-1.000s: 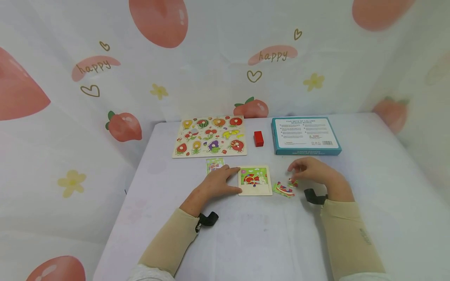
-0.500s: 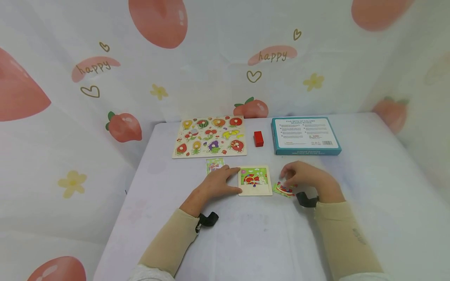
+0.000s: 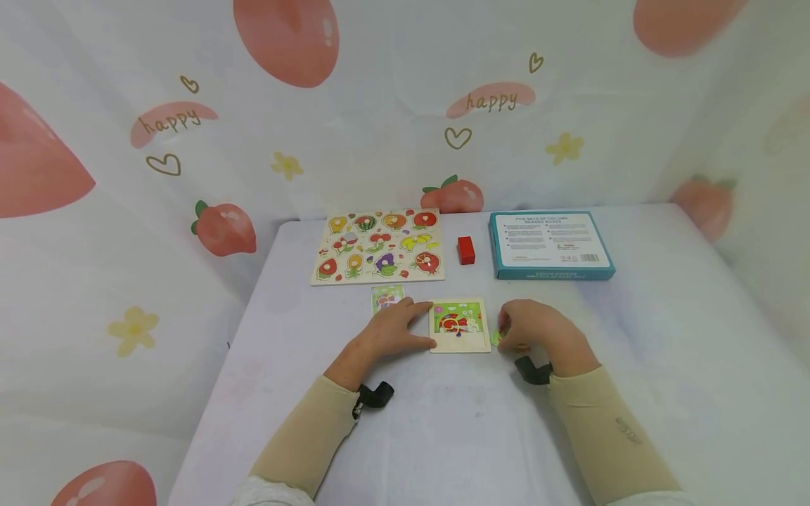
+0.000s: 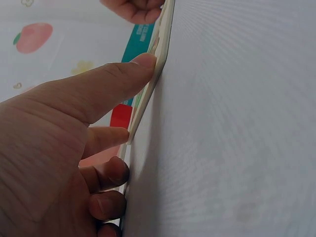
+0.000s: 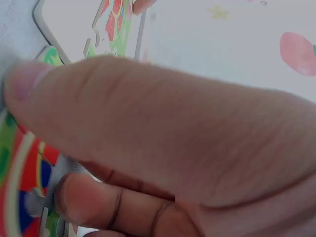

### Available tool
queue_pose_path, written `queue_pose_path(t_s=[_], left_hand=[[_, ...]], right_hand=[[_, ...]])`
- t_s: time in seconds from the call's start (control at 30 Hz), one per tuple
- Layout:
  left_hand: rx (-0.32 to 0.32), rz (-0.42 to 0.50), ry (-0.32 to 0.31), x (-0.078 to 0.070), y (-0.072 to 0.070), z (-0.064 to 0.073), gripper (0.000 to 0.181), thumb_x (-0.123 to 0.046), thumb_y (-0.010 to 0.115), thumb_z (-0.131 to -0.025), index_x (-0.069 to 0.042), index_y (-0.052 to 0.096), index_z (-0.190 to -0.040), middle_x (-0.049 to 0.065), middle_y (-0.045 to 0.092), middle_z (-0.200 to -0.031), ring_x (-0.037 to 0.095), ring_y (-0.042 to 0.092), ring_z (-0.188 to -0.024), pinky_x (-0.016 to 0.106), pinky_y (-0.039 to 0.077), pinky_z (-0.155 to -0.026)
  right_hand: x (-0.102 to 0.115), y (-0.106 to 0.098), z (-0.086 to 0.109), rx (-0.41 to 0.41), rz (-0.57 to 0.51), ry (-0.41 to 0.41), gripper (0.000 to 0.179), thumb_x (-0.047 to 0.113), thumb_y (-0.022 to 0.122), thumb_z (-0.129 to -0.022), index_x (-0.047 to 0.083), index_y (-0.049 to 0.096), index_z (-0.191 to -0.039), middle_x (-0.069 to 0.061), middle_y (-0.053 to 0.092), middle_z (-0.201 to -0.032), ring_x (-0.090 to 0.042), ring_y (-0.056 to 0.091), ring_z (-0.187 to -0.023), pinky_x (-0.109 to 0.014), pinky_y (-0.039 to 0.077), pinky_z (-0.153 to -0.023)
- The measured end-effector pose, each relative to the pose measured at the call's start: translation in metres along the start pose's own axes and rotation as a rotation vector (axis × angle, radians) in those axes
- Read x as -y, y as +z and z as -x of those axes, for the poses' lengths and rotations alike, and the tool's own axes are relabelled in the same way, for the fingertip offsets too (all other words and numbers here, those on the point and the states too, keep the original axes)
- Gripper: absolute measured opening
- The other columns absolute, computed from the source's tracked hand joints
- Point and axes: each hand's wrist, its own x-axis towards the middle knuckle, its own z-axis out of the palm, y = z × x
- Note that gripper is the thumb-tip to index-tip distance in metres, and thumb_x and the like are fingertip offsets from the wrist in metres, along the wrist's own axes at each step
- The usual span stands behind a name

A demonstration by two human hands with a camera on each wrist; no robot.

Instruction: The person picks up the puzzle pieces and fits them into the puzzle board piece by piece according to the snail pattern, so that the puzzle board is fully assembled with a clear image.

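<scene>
A wooden puzzle board (image 3: 460,342) with a half-filled snail picture lies mid-table; its lower part shows bare wood. At its left side, my left hand (image 3: 390,330) touches it with thumb and index finger, the two spread apart along that edge. The left wrist view shows both fingertips against the board (image 4: 161,59). Just right of the board, my right hand (image 3: 544,330) bends over loose puzzle pieces (image 3: 496,339). In the right wrist view, the thumb crosses a red and green puzzle piece (image 5: 15,173); the index finger is hidden, so a grip cannot be made out.
A small picture card (image 3: 386,294) lies partly under the left hand. Behind it are a fruit knob puzzle (image 3: 378,246), a red block (image 3: 466,250) and a teal-edged box (image 3: 552,246). A patterned cloth (image 3: 380,154) hangs at the back.
My right hand has moved left and nearer, from the pieces' right end to their left end beside the board, covering most of them. The left hand and board have stayed put.
</scene>
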Motion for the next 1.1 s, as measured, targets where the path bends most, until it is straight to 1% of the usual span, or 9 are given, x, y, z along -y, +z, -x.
queue_pose_path(t_s=[0.13,0.27,0.37,0.5,0.6,0.73,0.83,0.93,1.1], left_hand=[[0.002,0.002,-0.001,0.000,0.000,0.000,0.081,-0.052,0.079,-0.085,-0.023,0.050,-0.154,0.000,0.055,-0.114,0.017,0.051,-0.095,0.035,0.046,-0.085],[0.001,0.003,0.001,0.001,0.001,-0.001,0.080,-0.052,0.079,-0.085,-0.024,0.050,-0.154,-0.001,0.055,-0.112,0.017,0.051,-0.094,0.035,0.046,-0.084],[-0.002,0.000,0.004,0.002,0.001,-0.001,0.080,-0.051,0.080,-0.085,-0.024,0.050,-0.154,-0.001,0.054,-0.110,0.017,0.051,-0.093,0.034,0.046,-0.082],[-0.002,-0.002,0.010,0.002,0.001,-0.002,0.080,-0.051,0.080,-0.084,-0.024,0.051,-0.153,-0.002,0.053,-0.108,0.017,0.050,-0.091,0.033,0.045,-0.080],[-0.001,-0.008,0.010,0.001,0.001,-0.002,0.081,-0.052,0.080,-0.084,-0.023,0.050,-0.154,-0.002,0.053,-0.107,0.017,0.050,-0.090,0.033,0.045,-0.079],[-0.004,-0.012,0.010,0.001,0.001,-0.001,0.081,-0.052,0.080,-0.084,-0.023,0.050,-0.154,-0.001,0.054,-0.109,0.017,0.050,-0.091,0.033,0.045,-0.080],[-0.004,-0.011,0.009,0.000,0.000,-0.001,0.080,-0.051,0.080,-0.084,-0.023,0.050,-0.154,-0.001,0.054,-0.110,0.017,0.050,-0.091,0.034,0.045,-0.081],[-0.003,-0.011,0.008,-0.001,0.000,0.000,0.080,-0.051,0.080,-0.084,-0.023,0.051,-0.153,0.000,0.054,-0.109,0.017,0.050,-0.091,0.034,0.045,-0.081],[-0.001,-0.015,0.008,-0.001,0.000,-0.001,0.080,-0.051,0.080,-0.085,-0.023,0.051,-0.153,-0.001,0.053,-0.107,0.017,0.049,-0.090,0.033,0.044,-0.078]], right_hand=[[0.000,-0.001,0.002,-0.009,0.000,-0.019,0.034,0.012,0.081,-0.081,0.006,0.064,-0.109,-0.007,0.061,-0.093,-0.026,0.057,-0.090,-0.041,0.049,-0.078],[-0.001,-0.003,0.003,-0.018,-0.010,-0.033,0.041,0.013,0.082,-0.080,0.005,0.062,-0.114,-0.007,0.061,-0.096,-0.026,0.056,-0.093,-0.042,0.049,-0.081],[-0.002,-0.004,0.001,-0.009,-0.031,-0.021,0.046,0.015,0.084,-0.079,0.006,0.059,-0.117,-0.008,0.061,-0.098,-0.026,0.056,-0.093,-0.041,0.050,-0.079],[-0.004,-0.008,0.000,-0.008,-0.054,-0.009,0.050,0.019,0.084,-0.078,0.008,0.056,-0.118,-0.008,0.062,-0.098,-0.025,0.059,-0.088,-0.038,0.051,-0.075],[-0.007,-0.014,0.003,-0.049,-0.056,-0.041,0.048,0.020,0.083,-0.079,0.008,0.056,-0.117,-0.009,0.063,-0.098,-0.025,0.059,-0.087,-0.038,0.051,-0.074],[-0.009,-0.024,0.011,-0.144,-0.049,-0.103,0.047,0.021,0.082,-0.081,0.007,0.057,-0.118,-0.010,0.061,-0.104,-0.027,0.058,-0.092,-0.039,0.052,-0.075],[-0.009,-0.030,0.018,-0.200,-0.079,-0.132,0.048,0.019,0.081,-0.081,0.005,0.057,-0.120,-0.011,0.060,-0.106,-0.027,0.058,-0.089,-0.038,0.053,-0.073],[-0.009,-0.036,0.025,-0.253,-0.094,-0.160,0.046,0.015,0.079,-0.081,0.004,0.058,-0.120,-0.012,0.059,-0.104,-0.027,0.057,-0.086,-0.036,0.051,-0.070],[-0.009,-0.044,0.038,-0.329,-0.094,-0.209,0.045,0.013,0.078,-0.085,0.002,0.059,-0.124,-0.012,0.060,-0.108,-0.030,0.055,-0.096,-0.038,0.051,-0.075]])
